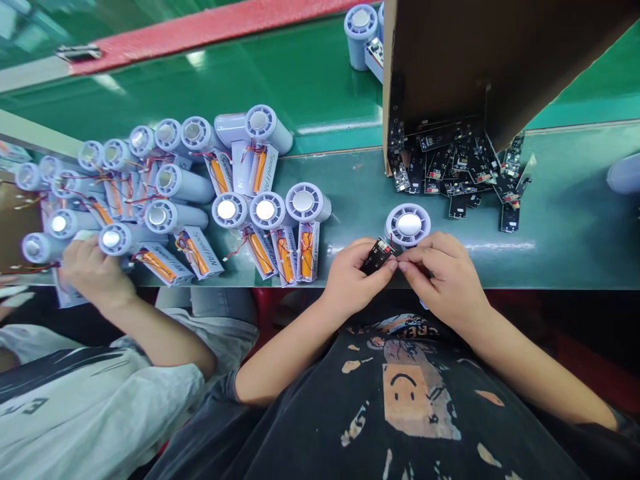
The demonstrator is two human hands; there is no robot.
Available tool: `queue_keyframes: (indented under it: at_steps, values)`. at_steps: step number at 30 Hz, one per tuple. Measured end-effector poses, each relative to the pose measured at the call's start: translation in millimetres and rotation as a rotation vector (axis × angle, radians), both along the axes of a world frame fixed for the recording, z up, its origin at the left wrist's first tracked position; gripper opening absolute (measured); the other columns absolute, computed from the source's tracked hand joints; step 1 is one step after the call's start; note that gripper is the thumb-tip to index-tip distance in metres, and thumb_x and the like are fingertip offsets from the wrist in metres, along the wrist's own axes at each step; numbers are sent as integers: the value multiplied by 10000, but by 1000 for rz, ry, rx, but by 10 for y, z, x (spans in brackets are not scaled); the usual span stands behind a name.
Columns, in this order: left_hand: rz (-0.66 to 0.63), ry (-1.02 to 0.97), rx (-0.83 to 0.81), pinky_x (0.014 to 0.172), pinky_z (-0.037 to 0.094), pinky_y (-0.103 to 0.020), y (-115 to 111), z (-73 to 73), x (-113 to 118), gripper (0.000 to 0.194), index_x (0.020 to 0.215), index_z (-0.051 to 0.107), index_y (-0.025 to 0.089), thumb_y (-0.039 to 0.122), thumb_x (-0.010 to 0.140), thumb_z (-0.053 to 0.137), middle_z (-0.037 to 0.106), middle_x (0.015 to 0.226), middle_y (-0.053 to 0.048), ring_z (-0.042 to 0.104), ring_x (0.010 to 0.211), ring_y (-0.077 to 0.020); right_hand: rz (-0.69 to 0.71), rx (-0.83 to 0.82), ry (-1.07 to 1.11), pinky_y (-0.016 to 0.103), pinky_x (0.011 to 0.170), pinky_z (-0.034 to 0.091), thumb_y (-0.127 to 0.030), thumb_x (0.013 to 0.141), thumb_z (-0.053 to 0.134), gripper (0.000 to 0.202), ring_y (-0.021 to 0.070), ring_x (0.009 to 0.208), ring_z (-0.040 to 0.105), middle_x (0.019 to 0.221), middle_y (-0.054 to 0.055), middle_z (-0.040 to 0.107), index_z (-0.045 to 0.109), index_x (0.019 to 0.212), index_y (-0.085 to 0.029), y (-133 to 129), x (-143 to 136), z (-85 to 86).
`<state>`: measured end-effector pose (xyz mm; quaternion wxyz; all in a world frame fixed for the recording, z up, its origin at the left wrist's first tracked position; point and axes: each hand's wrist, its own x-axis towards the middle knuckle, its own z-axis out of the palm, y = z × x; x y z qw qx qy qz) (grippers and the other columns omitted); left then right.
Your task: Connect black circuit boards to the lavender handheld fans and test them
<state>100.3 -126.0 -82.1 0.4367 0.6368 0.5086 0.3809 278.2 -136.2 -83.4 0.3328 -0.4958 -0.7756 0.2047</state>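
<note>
My left hand point(357, 277) is closed around a small black circuit board point(376, 259), which has white and red parts at its upper edge. The fingertips of my right hand point(447, 277) are pinched at the board's right corner, on thin wires point(392, 241) that run up toward a fan. Just behind both hands is that lilac handheld fan point(409, 225), its round silver-centred end facing me; my hands hide most of its lower part. The exact spot where wire and board meet is too small to make out.
Several lilac fans with open handles showing orange batteries point(307, 253) lie to the left. A co-worker's hand point(95, 270) touches fans at the far left. Loose black circuit boards point(463, 163) spill from a tipped cardboard box point(440, 60). Another fan point(361, 33) stands behind the box.
</note>
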Motion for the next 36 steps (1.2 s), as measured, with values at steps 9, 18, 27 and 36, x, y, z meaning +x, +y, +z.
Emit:
queue_keyframes:
  at_steps: [9,18,27,36]
  values:
    - [32,-132,-198,547,416,-219,-48,-45,39,134,759,647,178,291,826,674,595,726,9,521,601,-97,-74,16,77,354,741,398,-224,914,609,125,183,773,577,794,13,646,716,849,-223,-7,-22,-63]
    - [-10,25,-30,714,504,-287,-30,-25,10,97,760,649,183,242,833,670,654,767,-14,620,753,-156,-58,-64,196,342,730,406,-194,876,621,117,167,759,589,764,-4,626,711,809,-230,2,5,-78]
    - [-171,122,-327,657,564,-253,-297,157,-229,223,1165,563,189,201,973,451,729,948,-28,703,654,-106,-115,16,114,358,738,371,-150,809,651,131,160,702,560,679,-22,588,672,702,-221,-3,-35,6]
    - [-154,251,-198,793,603,-321,-304,94,-193,437,1346,500,183,98,923,430,697,1019,-47,718,754,-130,-146,152,-104,388,747,293,-202,815,668,159,193,739,542,684,-13,642,676,662,-245,-4,-148,-13]
